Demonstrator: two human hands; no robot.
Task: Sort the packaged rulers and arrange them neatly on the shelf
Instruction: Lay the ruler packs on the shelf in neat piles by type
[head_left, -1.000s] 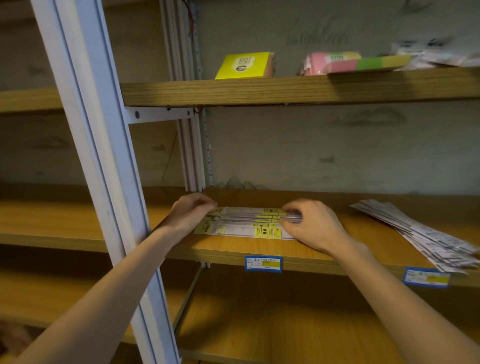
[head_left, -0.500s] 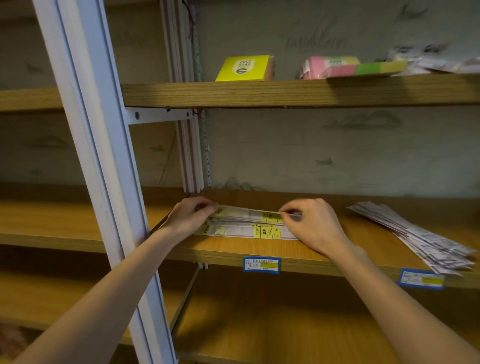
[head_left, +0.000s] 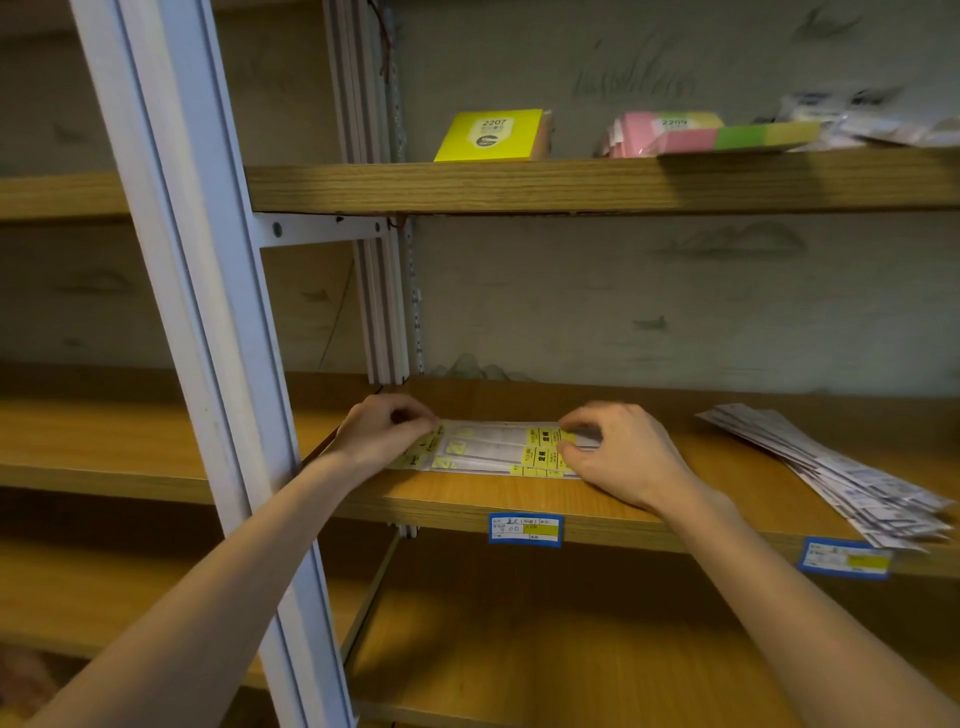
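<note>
A small stack of packaged rulers (head_left: 493, 451) with clear sleeves and yellow labels lies flat on the middle wooden shelf (head_left: 519, 499). My left hand (head_left: 382, 434) pinches the stack's left end with curled fingers. My right hand (head_left: 621, 452) has curled fingers on the stack's right end, with thumb and forefinger pinching the top packages. A second, fanned pile of packaged rulers (head_left: 841, 478) with white labels lies further right on the same shelf, away from both hands.
A white metal upright (head_left: 208, 332) stands close on the left, crossing my left forearm. Blue price tags (head_left: 524, 529) are fixed on the shelf edge. The upper shelf (head_left: 571, 184) carries a yellow box (head_left: 491, 135) and pink and green packs (head_left: 691, 135). A lower shelf (head_left: 545, 665) lies beneath.
The fingers of both hands have lifted and curled tighter at the stack's two ends, and the rulers now lie more squarely aligned. The view has shifted slightly.
</note>
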